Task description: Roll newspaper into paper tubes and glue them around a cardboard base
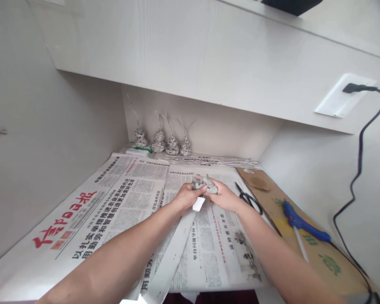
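Over the spread newspaper (114, 207), my left hand (187, 195) and my right hand (224, 196) meet around a small grey printed bundle that looks like rolled or folded newspaper (208, 184). Fingers of both hands are closed on it; they cover much of its shape. Below my left thumb a small white tab (198, 204) sticks out. From beneath the left hand a long pale strip (174, 253), apparently paper, runs down to the near edge. Black-handled scissors (251, 199) lie open-bladed to the right of my right hand.
A blue glue gun (304, 223) rests on cardboard (269, 207) at the right. A black cable (361, 156) hangs from the wall socket (343, 95). Several gourd-shaped coiled paper pieces (158, 142) stand at the back beside thin paper sticks (215, 161). A ledge (193, 67) overhangs the back.
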`<action>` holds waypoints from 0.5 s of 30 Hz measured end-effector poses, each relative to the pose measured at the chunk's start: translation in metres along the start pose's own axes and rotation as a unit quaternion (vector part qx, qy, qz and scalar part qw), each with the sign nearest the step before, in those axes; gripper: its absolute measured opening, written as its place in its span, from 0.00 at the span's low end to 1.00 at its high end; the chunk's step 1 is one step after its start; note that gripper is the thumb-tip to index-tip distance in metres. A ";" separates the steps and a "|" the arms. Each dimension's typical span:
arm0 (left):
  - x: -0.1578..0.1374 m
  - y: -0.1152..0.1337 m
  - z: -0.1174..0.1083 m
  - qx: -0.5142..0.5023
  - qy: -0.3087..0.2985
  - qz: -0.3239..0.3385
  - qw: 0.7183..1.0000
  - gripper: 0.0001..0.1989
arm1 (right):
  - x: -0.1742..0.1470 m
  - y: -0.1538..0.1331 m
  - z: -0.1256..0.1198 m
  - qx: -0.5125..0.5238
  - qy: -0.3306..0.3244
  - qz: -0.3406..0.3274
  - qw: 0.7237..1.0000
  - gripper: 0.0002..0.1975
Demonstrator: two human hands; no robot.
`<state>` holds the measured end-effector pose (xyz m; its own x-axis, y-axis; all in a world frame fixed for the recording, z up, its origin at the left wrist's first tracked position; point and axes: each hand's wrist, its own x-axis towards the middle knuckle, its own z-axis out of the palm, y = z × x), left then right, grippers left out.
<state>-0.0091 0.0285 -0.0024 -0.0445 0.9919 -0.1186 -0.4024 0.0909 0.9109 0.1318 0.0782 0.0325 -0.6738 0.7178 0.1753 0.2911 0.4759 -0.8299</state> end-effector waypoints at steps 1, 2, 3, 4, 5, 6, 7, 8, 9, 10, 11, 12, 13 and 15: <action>0.000 -0.001 0.000 0.000 -0.006 0.000 1.000 0.16 | -0.002 0.002 0.001 0.028 -0.027 0.021 0.999 0.22; 0.000 -0.001 0.000 0.001 -0.007 0.003 1.000 0.16 | -0.004 0.004 0.002 0.041 -0.033 0.036 0.998 0.21; 0.001 -0.002 0.001 0.003 -0.005 0.008 1.000 0.15 | -0.006 0.006 0.003 0.044 -0.020 0.045 0.998 0.20; 0.001 -0.002 0.001 0.005 0.001 0.013 1.000 0.15 | -0.008 0.009 0.005 0.038 0.000 0.049 0.998 0.19; 0.001 -0.002 0.001 0.008 0.006 0.015 1.000 0.16 | -0.010 0.010 0.007 0.033 0.020 0.051 0.998 0.18; 0.001 -0.002 0.002 0.009 0.009 0.014 1.000 0.16 | -0.011 0.012 0.008 0.033 0.035 0.055 0.997 0.16; 0.000 -0.001 0.002 0.011 0.011 0.011 1.000 0.16 | -0.012 0.013 0.009 0.039 0.043 0.060 0.997 0.16; 0.000 0.000 0.002 0.013 0.009 0.005 1.000 0.17 | -0.012 0.014 0.009 0.049 0.046 0.068 0.995 0.15; -0.001 0.001 0.002 0.017 0.002 0.000 1.000 0.17 | -0.012 0.014 0.008 0.061 0.046 0.076 0.994 0.15; -0.002 0.001 0.002 0.021 -0.009 -0.006 1.000 0.18 | -0.012 0.014 0.006 0.073 0.040 0.083 0.993 0.15; -0.003 0.002 0.002 0.024 -0.026 -0.011 0.999 0.18 | -0.012 0.014 0.004 0.082 0.034 0.088 0.992 0.16; -0.003 0.002 0.002 0.025 -0.048 -0.018 0.998 0.18 | -0.013 0.013 0.002 0.088 0.027 0.092 0.991 0.17; -0.003 0.002 0.002 0.022 -0.072 -0.028 0.997 0.17 | -0.013 0.011 -0.001 0.093 0.021 0.095 0.991 0.18; -0.002 0.000 0.002 0.008 -0.102 -0.051 0.993 0.15 | -0.016 0.007 -0.006 0.096 0.007 0.097 0.991 0.21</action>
<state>-0.0075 0.0269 -0.0011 0.1832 0.9746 -0.1287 -0.3813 0.1911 0.9045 0.1486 0.0732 0.0267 -0.6080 0.7939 0.0078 0.2788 0.2227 -0.9342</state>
